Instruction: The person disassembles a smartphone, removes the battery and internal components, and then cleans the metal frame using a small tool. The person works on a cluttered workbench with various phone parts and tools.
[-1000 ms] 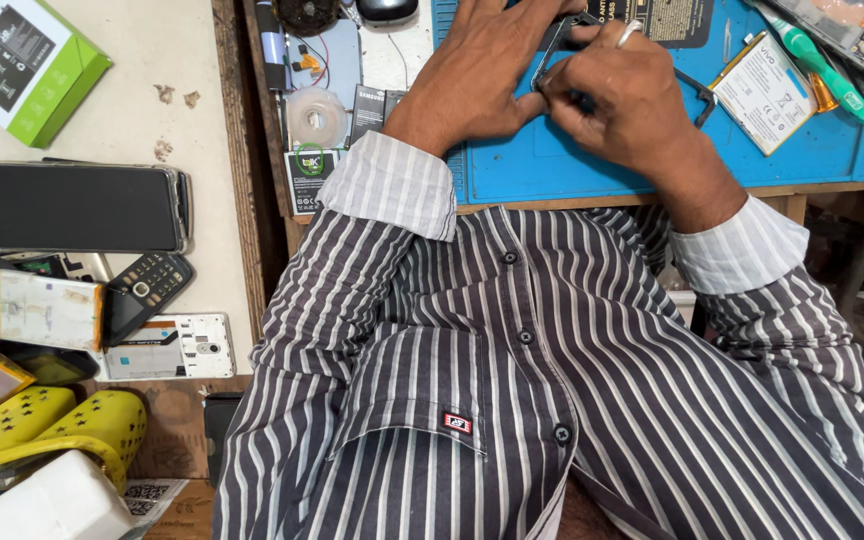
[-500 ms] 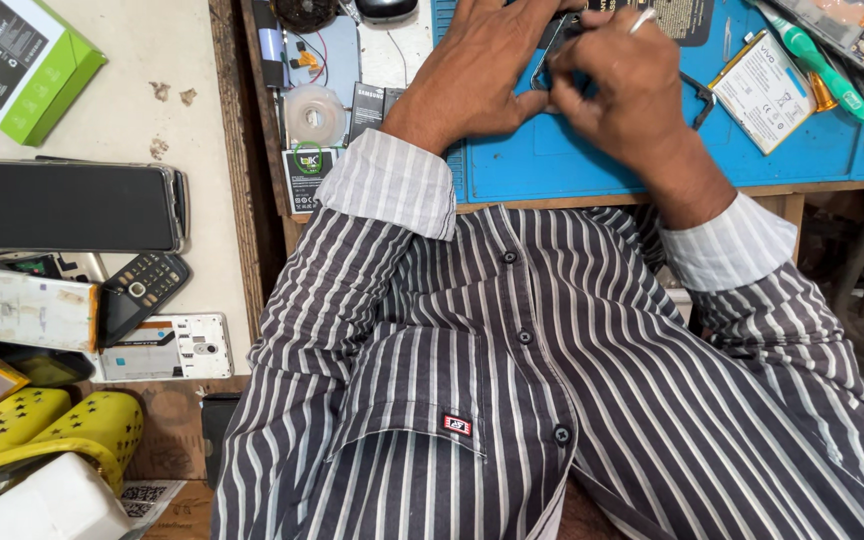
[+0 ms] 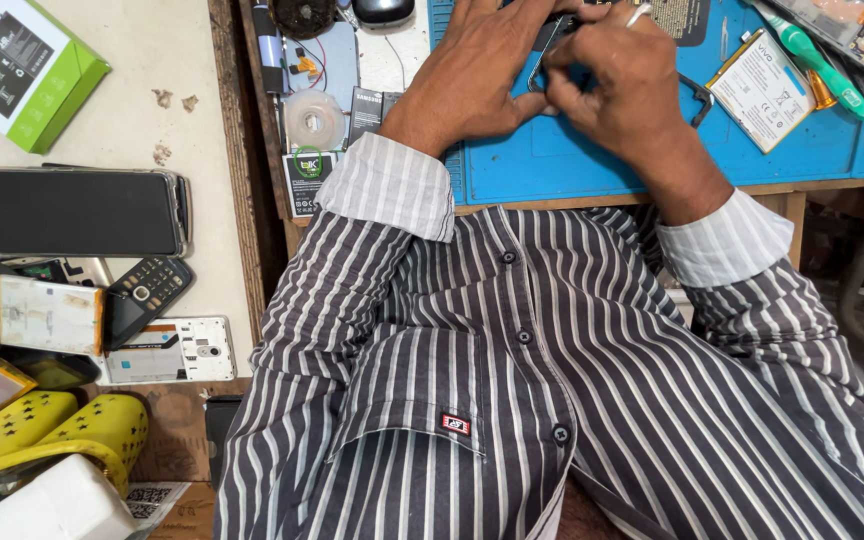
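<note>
My bench point(image 3: 592, 190) is covered by a smooth blue rubbery work mat point(image 3: 572, 160), matte and flat, its front edge running along a worn wooden lip. To my left lies a flat black smartphone in a clear glossy case point(image 3: 80, 211), and below it a small black keypad phone point(image 3: 147, 290) with raised buttons. A green and white cardboard box point(image 3: 22, 70) sits at the far left corner, and a round roll of clear tape point(image 3: 314, 120) rests just left of the mat. On the mat to my right lie a white rectangular phone battery point(image 3: 762, 88) and a green plastic-handled tool point(image 3: 814, 55). My sleeves are dark grey cotton with pale stripes, the cuffs folded back.

Both my hands meet at the far edge of the mat, wrists angled inward. My left hand point(image 3: 482, 70) arches over from the left, fingers curled down. My right hand point(image 3: 627, 85), a metal ring on one finger, presses in from the right, knuckles up.

Between them I hold a thin dark phone frame with rounded corners point(image 3: 544, 62), my fingers closed narrowly round it from both sides. Only a curved grey edge of it shows; the rest is hidden under my hands. It sits just above the mat, near the top middle.
</note>
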